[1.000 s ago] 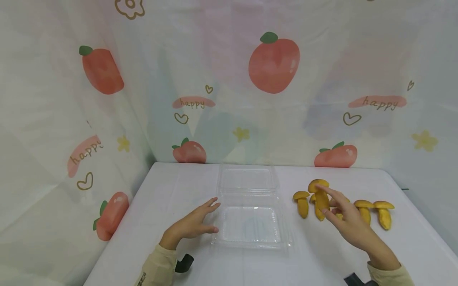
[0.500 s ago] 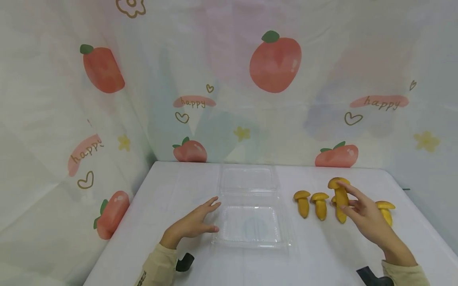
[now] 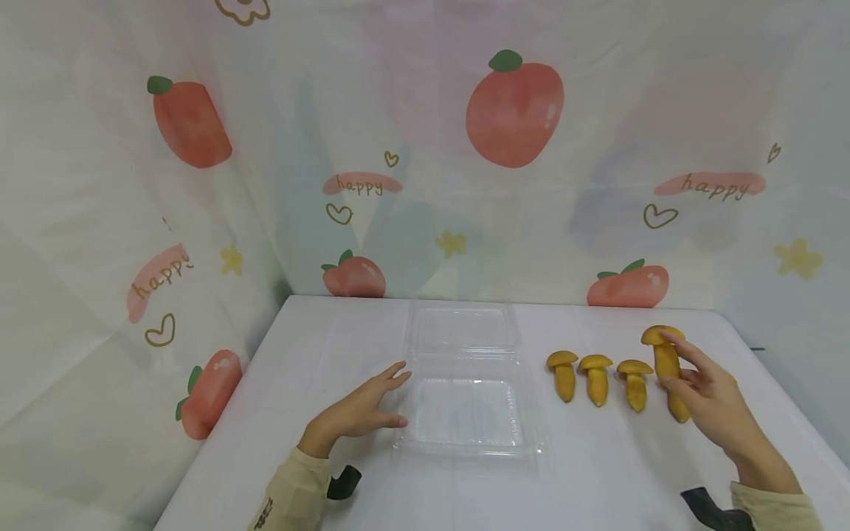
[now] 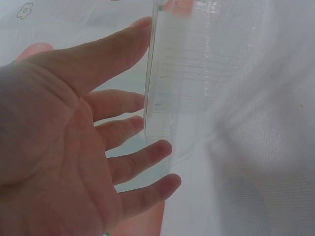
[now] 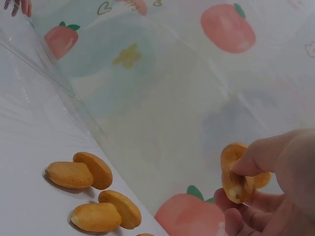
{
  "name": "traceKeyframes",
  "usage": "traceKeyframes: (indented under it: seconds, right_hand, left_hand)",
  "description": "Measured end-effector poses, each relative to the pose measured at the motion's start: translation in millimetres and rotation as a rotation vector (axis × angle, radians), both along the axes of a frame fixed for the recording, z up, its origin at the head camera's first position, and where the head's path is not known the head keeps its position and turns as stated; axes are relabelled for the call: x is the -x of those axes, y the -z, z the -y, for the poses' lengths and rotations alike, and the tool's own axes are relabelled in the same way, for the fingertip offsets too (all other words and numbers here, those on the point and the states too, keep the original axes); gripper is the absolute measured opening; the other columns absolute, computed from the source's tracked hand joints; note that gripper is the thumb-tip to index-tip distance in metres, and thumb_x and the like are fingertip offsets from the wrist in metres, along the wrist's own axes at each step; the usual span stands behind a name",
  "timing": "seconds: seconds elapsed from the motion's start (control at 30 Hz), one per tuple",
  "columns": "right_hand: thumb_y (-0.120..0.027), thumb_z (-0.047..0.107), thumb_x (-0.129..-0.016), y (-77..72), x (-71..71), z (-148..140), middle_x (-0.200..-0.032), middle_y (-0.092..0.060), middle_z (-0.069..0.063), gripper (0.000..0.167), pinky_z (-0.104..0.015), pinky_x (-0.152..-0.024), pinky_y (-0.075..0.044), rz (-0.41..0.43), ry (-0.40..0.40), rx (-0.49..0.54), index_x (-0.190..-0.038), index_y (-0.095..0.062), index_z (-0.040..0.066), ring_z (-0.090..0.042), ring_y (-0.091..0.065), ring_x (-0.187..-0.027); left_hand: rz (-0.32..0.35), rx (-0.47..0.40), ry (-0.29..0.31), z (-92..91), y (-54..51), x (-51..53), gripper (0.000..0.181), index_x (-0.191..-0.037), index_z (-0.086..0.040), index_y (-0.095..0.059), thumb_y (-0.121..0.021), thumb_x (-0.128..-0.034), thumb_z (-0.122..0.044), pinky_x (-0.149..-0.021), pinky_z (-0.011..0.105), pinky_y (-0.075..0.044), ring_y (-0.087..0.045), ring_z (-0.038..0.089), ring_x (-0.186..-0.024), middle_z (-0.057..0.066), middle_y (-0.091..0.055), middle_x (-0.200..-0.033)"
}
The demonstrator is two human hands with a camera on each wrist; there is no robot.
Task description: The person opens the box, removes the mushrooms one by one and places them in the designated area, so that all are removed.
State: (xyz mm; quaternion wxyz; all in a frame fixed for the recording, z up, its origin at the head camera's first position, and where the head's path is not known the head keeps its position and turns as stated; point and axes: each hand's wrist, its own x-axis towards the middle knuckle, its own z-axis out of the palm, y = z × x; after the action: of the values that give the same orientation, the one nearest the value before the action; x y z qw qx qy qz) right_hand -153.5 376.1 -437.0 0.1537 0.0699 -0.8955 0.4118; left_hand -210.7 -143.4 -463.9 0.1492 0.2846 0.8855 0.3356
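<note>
My right hand [image 3: 713,398] pinches a yellow-brown mushroom [image 3: 666,360] between thumb and fingers at the table's right side. In the right wrist view the held mushroom [image 5: 235,177] shows its stem end, and part of its cap is behind the thumb. Three similar mushrooms stand out in a row to its left, among them one near the box [image 3: 564,382] and one beside my hand [image 3: 635,387]. My left hand [image 3: 355,413], fingers spread, lies along the left edge of a clear plastic box [image 3: 465,448]. In the left wrist view its fingertips are at the box wall [image 4: 162,98]; contact is unclear.
The box's hinged lid [image 3: 461,332] lies folded back towards the rear of the white table [image 3: 332,324]. A patterned curtain [image 3: 425,147] hangs behind and at the left. My right hand hides part of the table's right side.
My right hand has moved to the right with the mushroom, passing over the row. More of the row on the left has come into view. The left hand and box stay in place.
</note>
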Motion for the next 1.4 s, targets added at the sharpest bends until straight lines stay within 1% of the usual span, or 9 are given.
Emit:
traceKeyframes:
  seconds: [0.17,0.37,0.47,0.7,0.87,1.03,1.13,1.27,1.4]
  right_hand:
    - [-0.054,0.002,-0.102,3.7,-0.4,-5.1,-0.152,-0.032,-0.024,0.067,-0.004,-0.069,-0.05,0.027,0.022,0.0,-0.161,-0.028,0.019,0.028,-0.044,-0.097]
    - [-0.053,0.0,-0.101,7.3,-0.9,-16.0,-0.141,-0.034,0.031,0.066,-0.012,-0.057,-0.042,0.009,0.058,0.001,-0.16,-0.032,0.022,0.017,-0.048,-0.081]
    - [-0.052,0.001,-0.102,7.9,-0.7,-21.0,-0.129,-0.032,0.041,0.066,-0.02,-0.052,-0.038,0.019,0.08,0.009,-0.16,-0.032,0.027,0.006,-0.047,-0.073]
    - [-0.05,0.002,-0.102,10.8,-1.0,-32.8,-0.11,-0.037,0.031,0.068,-0.023,-0.045,-0.037,0.056,0.133,0.023,-0.16,-0.031,0.031,-0.005,-0.045,-0.061]
    - [-0.049,0.007,-0.104,14.9,1.1,-39.8,-0.14,-0.044,0.012,0.065,-0.018,-0.051,-0.044,0.096,0.179,0.0,-0.161,-0.028,0.03,0.01,-0.045,-0.071]
    - [-0.045,0.009,-0.103,19.2,2.5,-49.5,-0.164,-0.025,-0.012,0.068,-0.013,-0.06,-0.047,0.149,0.22,-0.037,-0.162,-0.022,0.032,0.018,-0.036,-0.086]
    - [-0.043,0.007,-0.102,22.0,1.0,-56.6,-0.169,-0.017,-0.014,0.07,-0.006,-0.068,-0.042,0.154,0.24,-0.05,-0.163,-0.018,0.033,-0.003,-0.051,-0.107]
    - [-0.042,0.003,-0.101,27.4,0.2,-63.9,-0.17,-0.014,-0.017,0.071,0.002,-0.075,-0.033,0.13,0.261,-0.062,-0.163,-0.018,0.029,-0.032,-0.033,-0.142]
    - [-0.043,-0.001,-0.098,32.8,1.9,-72.5,-0.164,-0.021,-0.029,0.073,0.001,-0.068,-0.033,0.104,0.29,-0.085,-0.163,-0.02,0.023,-0.029,-0.038,-0.138]
  left_hand:
    - [0.0,-0.004,0.004,0.3,1.0,0.0,0.081,-0.157,-0.002,-0.034,-0.076,-0.0915,-0.025,-0.122,0.062,-0.025,-0.021,0.04,-0.155,0.017,-0.019,-0.169]
    - [0.004,-0.005,0.0,0.2,1.1,-0.2,0.081,-0.157,-0.001,-0.034,-0.076,-0.0917,-0.024,-0.122,0.063,-0.025,-0.02,0.04,-0.156,0.017,-0.018,-0.17]
    - [0.006,-0.004,-0.002,-0.1,1.4,0.0,0.08,-0.157,-0.001,-0.034,-0.075,-0.0919,-0.023,-0.122,0.062,-0.025,-0.02,0.04,-0.156,0.017,-0.018,-0.17]
    - [-0.001,-0.012,0.003,-0.5,0.7,-0.2,0.08,-0.156,0.0,-0.034,-0.076,-0.0915,-0.022,-0.121,0.064,-0.025,-0.021,0.041,-0.155,0.018,-0.019,-0.169]
    - [0.013,-0.017,0.0,-0.3,0.5,-0.8,0.08,-0.157,-0.001,-0.033,-0.076,-0.0916,-0.021,-0.122,0.063,-0.024,-0.02,0.04,-0.156,0.017,-0.018,-0.17]
    - [0.012,-0.022,0.002,0.1,0.7,-1.9,0.081,-0.157,0.0,-0.033,-0.076,-0.0912,-0.02,-0.122,0.063,-0.024,-0.02,0.041,-0.156,0.018,-0.018,-0.169]
    - [0.011,-0.023,0.003,-0.7,1.4,-1.8,0.081,-0.157,0.0,-0.033,-0.075,-0.0917,-0.02,-0.122,0.063,-0.024,-0.02,0.04,-0.156,0.018,-0.018,-0.169]
    - [0.0,-0.02,0.007,-1.1,1.1,-1.0,0.081,-0.156,0.001,-0.033,-0.076,-0.0916,-0.021,-0.121,0.064,-0.025,-0.021,0.041,-0.156,0.019,-0.018,-0.169]
    - [-0.005,-0.014,0.007,-0.6,0.0,-0.2,0.081,-0.156,0.001,-0.033,-0.076,-0.0913,-0.021,-0.121,0.064,-0.026,-0.022,0.041,-0.155,0.019,-0.019,-0.169]
